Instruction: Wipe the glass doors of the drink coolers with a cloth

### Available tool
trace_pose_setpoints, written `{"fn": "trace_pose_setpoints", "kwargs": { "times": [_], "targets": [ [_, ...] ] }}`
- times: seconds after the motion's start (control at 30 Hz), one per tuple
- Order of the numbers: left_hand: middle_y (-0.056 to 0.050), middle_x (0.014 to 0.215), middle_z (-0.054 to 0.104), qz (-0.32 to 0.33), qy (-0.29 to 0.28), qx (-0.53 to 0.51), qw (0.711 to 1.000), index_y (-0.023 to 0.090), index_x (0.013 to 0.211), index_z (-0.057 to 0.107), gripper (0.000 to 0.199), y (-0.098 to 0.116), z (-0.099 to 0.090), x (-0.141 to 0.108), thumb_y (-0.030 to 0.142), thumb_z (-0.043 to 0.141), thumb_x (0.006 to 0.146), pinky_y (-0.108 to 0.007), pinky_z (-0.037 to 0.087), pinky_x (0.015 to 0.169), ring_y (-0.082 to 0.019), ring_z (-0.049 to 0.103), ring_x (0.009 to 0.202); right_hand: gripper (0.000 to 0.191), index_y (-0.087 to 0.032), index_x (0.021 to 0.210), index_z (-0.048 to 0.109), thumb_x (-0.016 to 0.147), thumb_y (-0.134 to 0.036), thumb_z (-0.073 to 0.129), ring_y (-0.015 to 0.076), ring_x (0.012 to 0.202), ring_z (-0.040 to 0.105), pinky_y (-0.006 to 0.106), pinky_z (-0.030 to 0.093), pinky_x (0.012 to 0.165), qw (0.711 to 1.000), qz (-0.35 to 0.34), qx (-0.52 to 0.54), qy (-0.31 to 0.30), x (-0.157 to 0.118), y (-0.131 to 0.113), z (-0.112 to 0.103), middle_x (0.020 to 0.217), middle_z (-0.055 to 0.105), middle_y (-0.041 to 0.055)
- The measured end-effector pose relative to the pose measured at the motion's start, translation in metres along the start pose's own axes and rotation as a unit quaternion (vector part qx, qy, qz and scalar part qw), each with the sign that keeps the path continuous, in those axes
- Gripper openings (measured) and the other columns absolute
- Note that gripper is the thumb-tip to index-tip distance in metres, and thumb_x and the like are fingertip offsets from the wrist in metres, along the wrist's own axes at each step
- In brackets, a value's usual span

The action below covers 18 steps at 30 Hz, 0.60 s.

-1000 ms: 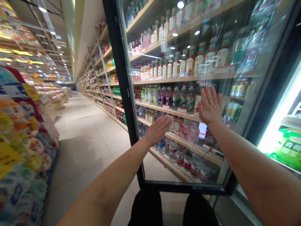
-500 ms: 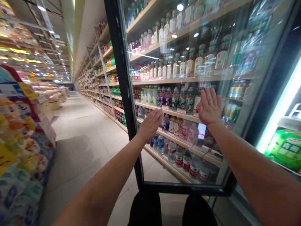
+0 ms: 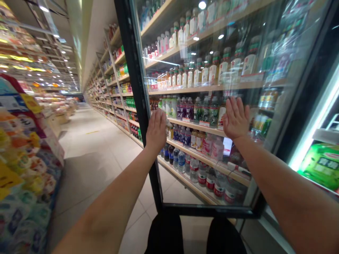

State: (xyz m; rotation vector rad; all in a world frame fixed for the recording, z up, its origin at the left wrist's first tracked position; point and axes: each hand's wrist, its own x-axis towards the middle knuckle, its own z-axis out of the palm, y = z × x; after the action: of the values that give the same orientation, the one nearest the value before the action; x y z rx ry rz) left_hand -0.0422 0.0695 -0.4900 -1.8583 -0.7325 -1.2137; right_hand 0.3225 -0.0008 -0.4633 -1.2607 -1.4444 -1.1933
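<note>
My left hand lies flat against the glass door near its left frame, fingers straight and close together. A bit of thin whitish cloth peeks out at the right of these fingers; most of it is hidden under the hand. Farther right, my right hand rests its palm on the same pane, fingers stretched upward, holding nothing. The door stands open in its black frame. Through the glass show shelves with rows of bottled drinks.
At the right is a lit cooler with a green package. An aisle floor runs away on the left, beside a stack of colourful packs. Long drink shelves line the wall. My legs are just below the door.
My left hand has slid left and slightly up across the glass, from the inner pane to beside the left frame. My right hand stays in place.
</note>
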Motion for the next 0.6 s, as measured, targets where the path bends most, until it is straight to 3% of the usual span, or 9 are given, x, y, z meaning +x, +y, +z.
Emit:
{"fn": "trace_pose_setpoints", "kwargs": {
  "times": [0.1, 0.27, 0.33, 0.47, 0.53, 0.6],
  "targets": [
    [-0.025, 0.170, 0.025, -0.053, 0.004, -0.009, 0.999, 0.003, 0.164, 0.032, 0.063, -0.003, 0.003, 0.005, 0.009, 0.044, 0.103, -0.056, 0.021, 0.134, -0.035, 0.010, 0.162, 0.063, -0.018, 0.167, 0.034, 0.107, -0.037, 0.034, 0.0311, 0.160, 0.026, 0.062, 0.016, 0.129, 1.000, 0.003, 0.005, -0.006, 0.000, 0.000, 0.000, 0.169, 0.037, 0.0125],
    [-0.022, 0.167, 0.036, 0.028, -0.043, -0.046, 0.998, 0.007, 0.164, 0.034, 0.062, 0.020, 0.006, -0.030, 0.006, 0.042, 0.102, -0.055, 0.028, 0.132, -0.032, 0.013, 0.162, 0.063, -0.017, 0.167, 0.034, 0.107, -0.037, 0.033, 0.0317, 0.160, 0.025, 0.063, 0.015, 0.129, 1.000, 0.004, 0.006, -0.016, 0.001, 0.000, -0.001, 0.169, 0.036, 0.0129],
    [-0.021, 0.167, 0.036, 0.032, -0.044, -0.049, 0.997, 0.007, 0.164, 0.035, 0.061, 0.022, 0.006, -0.021, 0.007, 0.041, 0.103, -0.054, 0.027, 0.132, -0.032, 0.014, 0.162, 0.063, -0.017, 0.166, 0.034, 0.106, -0.036, 0.034, 0.0313, 0.160, 0.024, 0.062, 0.014, 0.130, 1.000, 0.006, 0.005, -0.016, 0.001, 0.000, -0.001, 0.169, 0.036, 0.0124],
    [-0.019, 0.171, 0.028, -0.018, -0.014, -0.058, 0.998, 0.007, 0.163, 0.035, 0.061, 0.023, 0.013, 0.020, 0.007, 0.039, 0.103, -0.055, 0.020, 0.134, -0.031, 0.010, 0.163, 0.063, -0.016, 0.166, 0.034, 0.106, -0.035, 0.034, 0.0303, 0.161, 0.022, 0.061, 0.013, 0.130, 1.000, 0.007, 0.000, -0.019, 0.001, 0.000, -0.001, 0.170, 0.035, 0.0117],
    [-0.020, 0.170, 0.030, -0.027, 0.013, -0.052, 0.998, 0.006, 0.163, 0.034, 0.061, 0.036, 0.020, 0.022, 0.004, 0.036, 0.102, -0.055, 0.020, 0.134, -0.030, 0.007, 0.163, 0.063, -0.015, 0.166, 0.034, 0.106, -0.035, 0.033, 0.0299, 0.161, 0.022, 0.060, 0.013, 0.130, 1.000, 0.001, 0.000, -0.021, 0.001, 0.001, -0.001, 0.170, 0.034, 0.0115],
    [-0.020, 0.167, 0.037, 0.021, 0.025, -0.052, 0.998, 0.006, 0.164, 0.033, 0.062, 0.055, 0.026, 0.007, 0.001, 0.035, 0.102, -0.053, 0.024, 0.134, -0.028, 0.007, 0.163, 0.062, -0.015, 0.166, 0.034, 0.107, -0.036, 0.031, 0.0291, 0.161, 0.022, 0.059, 0.013, 0.130, 1.000, -0.003, -0.001, -0.022, 0.001, 0.002, -0.001, 0.171, 0.034, 0.0115]
  ]
}}
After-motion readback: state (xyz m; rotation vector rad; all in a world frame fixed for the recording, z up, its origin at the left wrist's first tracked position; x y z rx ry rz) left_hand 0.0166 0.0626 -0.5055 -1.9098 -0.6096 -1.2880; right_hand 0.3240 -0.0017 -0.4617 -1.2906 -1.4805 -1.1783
